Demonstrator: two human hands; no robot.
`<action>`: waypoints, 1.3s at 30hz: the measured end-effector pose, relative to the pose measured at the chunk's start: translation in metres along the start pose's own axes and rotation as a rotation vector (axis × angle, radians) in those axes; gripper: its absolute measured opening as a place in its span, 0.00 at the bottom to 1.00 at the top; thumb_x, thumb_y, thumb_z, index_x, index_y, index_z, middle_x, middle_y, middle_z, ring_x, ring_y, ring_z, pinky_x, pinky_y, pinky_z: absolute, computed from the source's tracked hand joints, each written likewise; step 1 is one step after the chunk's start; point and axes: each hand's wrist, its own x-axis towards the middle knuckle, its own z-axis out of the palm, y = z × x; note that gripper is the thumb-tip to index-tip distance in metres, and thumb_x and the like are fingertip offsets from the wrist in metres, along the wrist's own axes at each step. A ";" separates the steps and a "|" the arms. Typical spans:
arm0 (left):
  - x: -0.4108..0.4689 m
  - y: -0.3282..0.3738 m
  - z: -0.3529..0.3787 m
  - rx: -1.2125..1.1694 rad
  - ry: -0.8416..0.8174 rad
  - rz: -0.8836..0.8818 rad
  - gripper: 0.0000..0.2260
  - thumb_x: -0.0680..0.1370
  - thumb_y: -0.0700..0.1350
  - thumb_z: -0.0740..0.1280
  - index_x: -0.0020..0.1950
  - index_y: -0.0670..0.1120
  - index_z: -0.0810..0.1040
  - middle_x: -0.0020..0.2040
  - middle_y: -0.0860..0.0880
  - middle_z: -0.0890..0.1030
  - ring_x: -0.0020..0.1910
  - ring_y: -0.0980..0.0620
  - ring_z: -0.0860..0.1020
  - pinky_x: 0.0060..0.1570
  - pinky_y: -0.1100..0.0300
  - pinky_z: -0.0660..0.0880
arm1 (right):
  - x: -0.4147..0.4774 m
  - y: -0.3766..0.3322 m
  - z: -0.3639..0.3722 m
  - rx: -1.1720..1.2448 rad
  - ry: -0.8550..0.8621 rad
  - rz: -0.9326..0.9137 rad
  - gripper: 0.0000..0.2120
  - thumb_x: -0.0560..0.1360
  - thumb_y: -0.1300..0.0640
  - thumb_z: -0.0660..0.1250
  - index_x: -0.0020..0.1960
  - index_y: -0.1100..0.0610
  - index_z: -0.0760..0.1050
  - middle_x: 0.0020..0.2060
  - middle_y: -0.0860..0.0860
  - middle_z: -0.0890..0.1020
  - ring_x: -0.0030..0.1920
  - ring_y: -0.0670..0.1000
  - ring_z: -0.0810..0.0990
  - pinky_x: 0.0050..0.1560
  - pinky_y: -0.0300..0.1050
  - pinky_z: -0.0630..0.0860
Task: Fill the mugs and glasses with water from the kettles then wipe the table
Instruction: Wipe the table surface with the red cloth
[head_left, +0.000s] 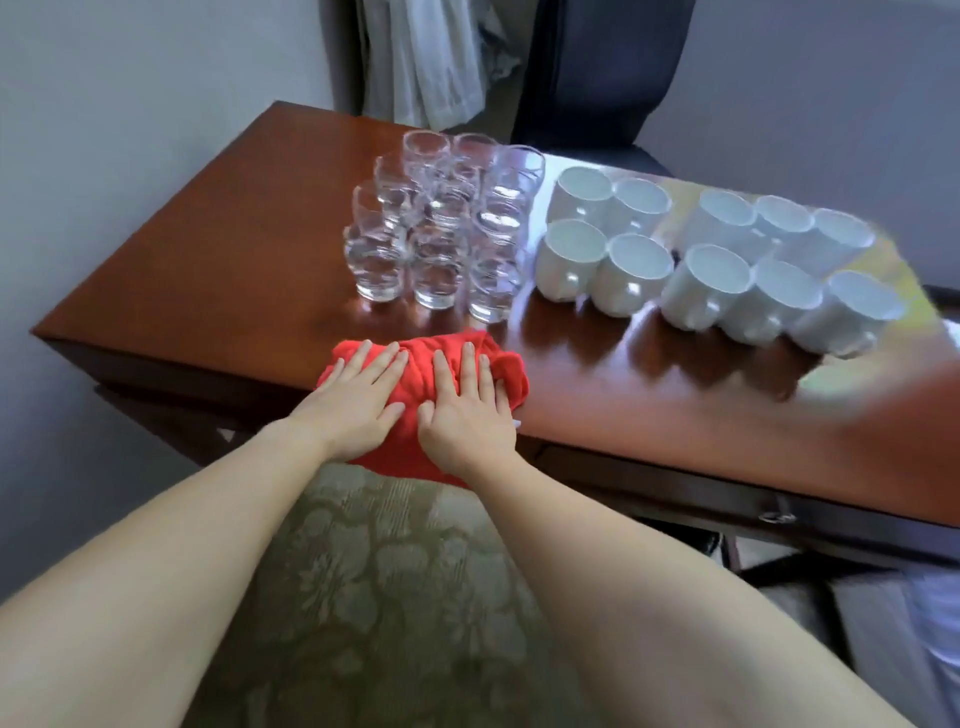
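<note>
My left hand lies flat, fingers straight, on the red cloth at the table's near edge, centre of the frame. My right hand presses flat just beside it on the same cloth. Above the cloth stand the glasses; to their right, the white mugs cluster toward the upper right.
</note>
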 end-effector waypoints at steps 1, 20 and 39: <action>0.006 0.018 0.002 0.004 -0.005 0.018 0.29 0.84 0.53 0.52 0.81 0.49 0.41 0.81 0.53 0.40 0.79 0.48 0.38 0.77 0.49 0.42 | -0.003 0.018 -0.008 -0.005 0.004 0.005 0.31 0.81 0.49 0.52 0.82 0.49 0.45 0.81 0.55 0.41 0.81 0.55 0.41 0.79 0.56 0.41; 0.111 0.387 0.060 0.092 0.023 0.277 0.30 0.84 0.58 0.49 0.81 0.47 0.42 0.81 0.49 0.42 0.80 0.46 0.39 0.77 0.48 0.40 | -0.089 0.364 -0.156 -0.007 0.035 0.229 0.31 0.82 0.50 0.48 0.82 0.47 0.41 0.81 0.53 0.38 0.80 0.53 0.38 0.79 0.51 0.39; 0.219 0.572 0.083 0.052 0.098 0.386 0.40 0.71 0.60 0.29 0.80 0.43 0.40 0.81 0.46 0.41 0.79 0.45 0.38 0.76 0.50 0.35 | -0.064 0.538 -0.246 -0.025 0.097 0.411 0.33 0.81 0.52 0.52 0.81 0.45 0.39 0.80 0.52 0.36 0.80 0.52 0.36 0.79 0.52 0.37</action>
